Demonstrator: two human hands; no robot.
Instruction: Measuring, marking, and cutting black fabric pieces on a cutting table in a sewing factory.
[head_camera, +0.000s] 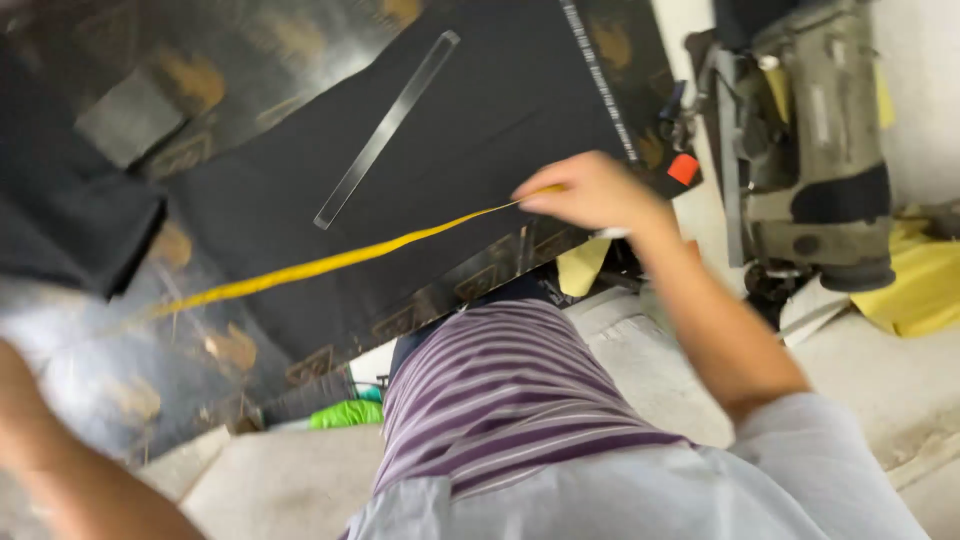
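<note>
My right hand (590, 190) pinches one end of a yellow measuring tape (330, 262) at the near edge of a black fabric (470, 140) spread on the patterned table (230, 60). The tape runs taut across the fabric, down and to the left. A clear plastic ruler (385, 130) lies flat on the fabric beyond the tape. Only my blurred left forearm (70, 470) shows at the bottom left; the hand itself is outside the picture.
A grey sewing machine (810, 150) stands at the right, with yellow cloth (925, 285) beside it. Folded dark fabric (60, 210) and a grey square piece (130, 115) lie at the left. A green item (345, 412) sits under the table edge.
</note>
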